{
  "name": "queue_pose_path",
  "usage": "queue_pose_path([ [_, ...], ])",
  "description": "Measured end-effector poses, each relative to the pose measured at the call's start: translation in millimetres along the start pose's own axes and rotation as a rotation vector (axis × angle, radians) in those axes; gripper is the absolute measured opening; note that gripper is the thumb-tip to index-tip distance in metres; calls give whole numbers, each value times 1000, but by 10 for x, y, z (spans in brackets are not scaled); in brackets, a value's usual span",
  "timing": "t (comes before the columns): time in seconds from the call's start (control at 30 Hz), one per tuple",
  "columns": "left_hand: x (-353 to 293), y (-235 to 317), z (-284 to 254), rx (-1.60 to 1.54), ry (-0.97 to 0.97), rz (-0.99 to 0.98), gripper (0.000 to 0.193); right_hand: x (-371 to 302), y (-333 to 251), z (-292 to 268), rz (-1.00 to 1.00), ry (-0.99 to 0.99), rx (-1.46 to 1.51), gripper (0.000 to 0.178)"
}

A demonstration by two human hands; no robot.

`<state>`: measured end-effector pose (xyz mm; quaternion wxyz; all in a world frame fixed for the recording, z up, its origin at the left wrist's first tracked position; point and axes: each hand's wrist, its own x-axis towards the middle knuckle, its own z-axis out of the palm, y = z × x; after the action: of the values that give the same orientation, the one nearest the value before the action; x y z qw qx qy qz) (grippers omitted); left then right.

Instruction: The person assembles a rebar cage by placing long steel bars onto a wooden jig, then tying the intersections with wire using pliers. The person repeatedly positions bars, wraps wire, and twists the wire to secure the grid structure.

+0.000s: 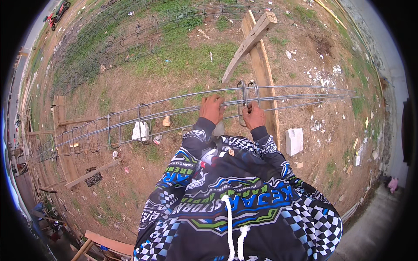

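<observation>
A long cage of thin steel bars (174,114) runs across in front of me, with several bent wire stirrups spaced along its left part. My left hand (212,108) is curled over the middle bars. To its right, two stirrups stand close together, a dark stirrup (242,93) and a lighter stirrup (254,91). My right hand (254,115) is closed at the lower end of these stirrups, with fingertips pressed together on the dark one beside the bars. The undersides of both hands' grips are hidden.
A wooden trestle (262,61) supports the bars just right of my hands; another wooden stand (59,115) is at the left. A white block (294,141) and a white stone (140,131) lie on the ground. More steel cages (126,41) lie on the grass beyond.
</observation>
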<state>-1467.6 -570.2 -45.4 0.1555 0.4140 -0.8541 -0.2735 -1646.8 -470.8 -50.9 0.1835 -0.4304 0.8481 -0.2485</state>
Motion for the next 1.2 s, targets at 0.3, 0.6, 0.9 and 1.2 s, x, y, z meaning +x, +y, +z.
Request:
queue_pose_path([
  [0.3, -1252, -335, -524, 352, 154, -477, 124, 231, 77, -128, -125, -156, -90, 29],
  [0.6, -1467, -960, -671, 393, 202, -655, 131, 390, -22, -150, 107, -460, 200, 34],
  [0.9, -1460, -1072, -626, 422, 232, -640, 130, 202, -425, 309, -9, -568, 223, 30],
  [1.2, -1423, -1005, -640, 396, 229, -663, 131, -111, -1317, 963, 42, -751, 476, 28],
])
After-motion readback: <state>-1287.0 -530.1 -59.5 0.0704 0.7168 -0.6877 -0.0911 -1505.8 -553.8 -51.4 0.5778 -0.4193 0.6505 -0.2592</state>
